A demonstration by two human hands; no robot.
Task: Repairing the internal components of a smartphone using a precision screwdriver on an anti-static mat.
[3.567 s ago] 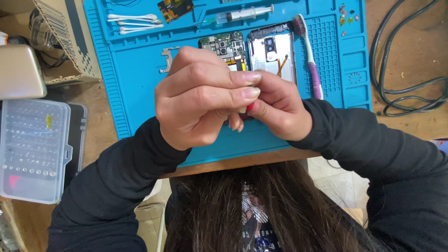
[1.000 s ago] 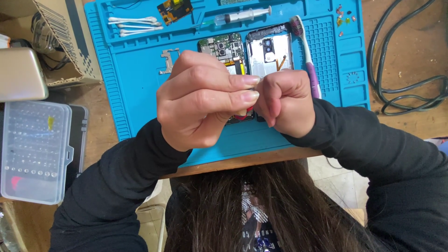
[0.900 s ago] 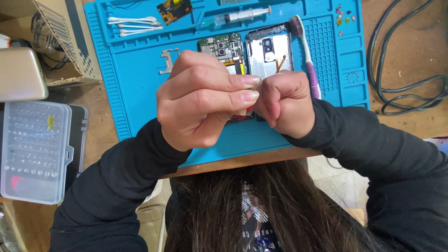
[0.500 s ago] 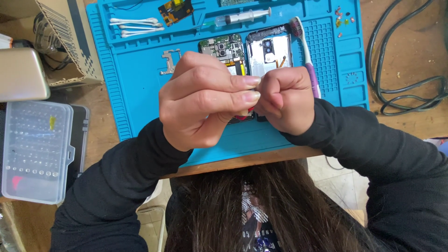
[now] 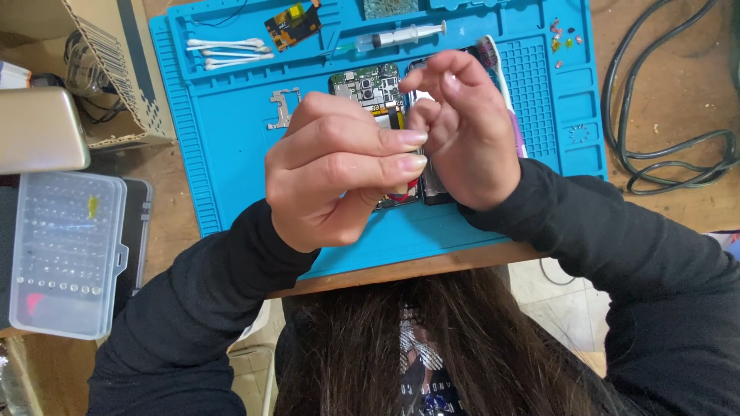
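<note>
While hands point(image 5: 408, 154) hover, they hide the circuit board point(image 5: 370, 83).

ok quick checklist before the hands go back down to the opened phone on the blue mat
1. Left hand pinched shut: ok, thumb meets fingertips, but what it pinches cannot tell.
2. Right hand free: fingers curled and spread loosely, looks empty: ok.
3. Opened phone lying flat on the blue mat: ok, though the hands hide most of it.
4. Syringe clear of the phone: ok, it lies in the mat's upper tray.
5. Cotton swabs within the mat: ok, upper left tray.
6. Small loose bits contained: ok, in the mat's top right corner.
</note>
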